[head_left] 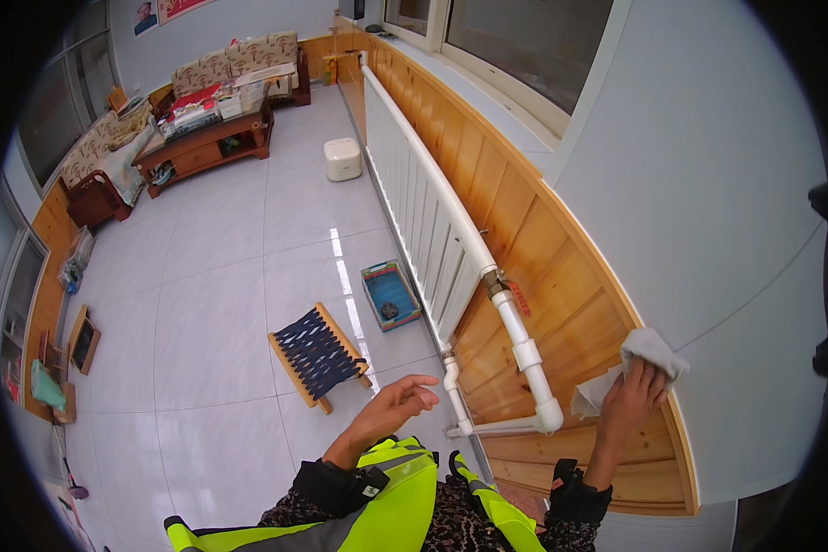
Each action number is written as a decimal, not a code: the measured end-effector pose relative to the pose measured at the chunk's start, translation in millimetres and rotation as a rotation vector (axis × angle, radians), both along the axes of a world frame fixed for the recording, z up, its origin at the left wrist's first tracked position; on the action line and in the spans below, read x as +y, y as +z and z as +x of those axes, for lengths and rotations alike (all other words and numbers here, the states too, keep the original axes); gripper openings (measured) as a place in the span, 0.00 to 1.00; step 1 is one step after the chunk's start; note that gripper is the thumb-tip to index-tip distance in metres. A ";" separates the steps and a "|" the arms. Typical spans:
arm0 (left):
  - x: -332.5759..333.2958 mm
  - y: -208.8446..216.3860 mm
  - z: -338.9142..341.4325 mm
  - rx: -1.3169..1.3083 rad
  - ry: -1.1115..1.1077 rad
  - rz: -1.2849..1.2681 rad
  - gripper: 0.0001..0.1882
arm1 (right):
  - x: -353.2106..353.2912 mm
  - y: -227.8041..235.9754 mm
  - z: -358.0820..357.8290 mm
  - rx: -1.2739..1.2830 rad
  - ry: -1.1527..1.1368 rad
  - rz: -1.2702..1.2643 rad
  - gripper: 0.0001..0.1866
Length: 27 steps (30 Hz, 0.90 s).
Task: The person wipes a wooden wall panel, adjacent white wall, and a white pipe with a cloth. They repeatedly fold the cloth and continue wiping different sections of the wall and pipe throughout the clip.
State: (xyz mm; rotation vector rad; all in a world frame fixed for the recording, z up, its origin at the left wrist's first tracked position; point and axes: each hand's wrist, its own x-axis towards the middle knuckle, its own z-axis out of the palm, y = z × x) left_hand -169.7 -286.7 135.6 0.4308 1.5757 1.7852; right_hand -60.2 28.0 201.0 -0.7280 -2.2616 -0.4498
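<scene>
My right hand is closed on a pale grey cloth and presses it to the wooden trim along the top of the wall panelling. Part of the cloth hangs over the panel face below the trim, and the fingers cover some of it. In front of my body, my left hand is in the air with nothing in it. Its fingers are apart and loosely curved. Between the two hands, white pipes run down from the radiator, with a red-handled valve near the top bend.
A folding stool with a dark woven seat stands on the tiled floor, beside a blue-lined basket. Farther off are a small white bin, a cluttered wooden table and patterned sofas. A window sits above the radiator.
</scene>
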 end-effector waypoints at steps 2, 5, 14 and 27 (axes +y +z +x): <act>-1.2 -1.3 -4.8 0.007 -0.002 0.013 0.19 | 2.0 -7.5 7.1 0.007 -0.077 0.005 0.20; -6.2 -2.9 -11.8 0.017 0.028 0.007 0.19 | -0.1 -16.8 29.4 0.065 -0.179 0.029 0.19; -24.0 -1.9 -21.5 0.019 0.072 -0.012 0.19 | -13.1 1.4 -31.5 0.004 -0.021 0.019 0.21; -46.0 -8.7 -15.9 -0.055 0.170 -0.053 0.18 | -18.6 19.9 -15.0 0.037 0.050 0.018 0.21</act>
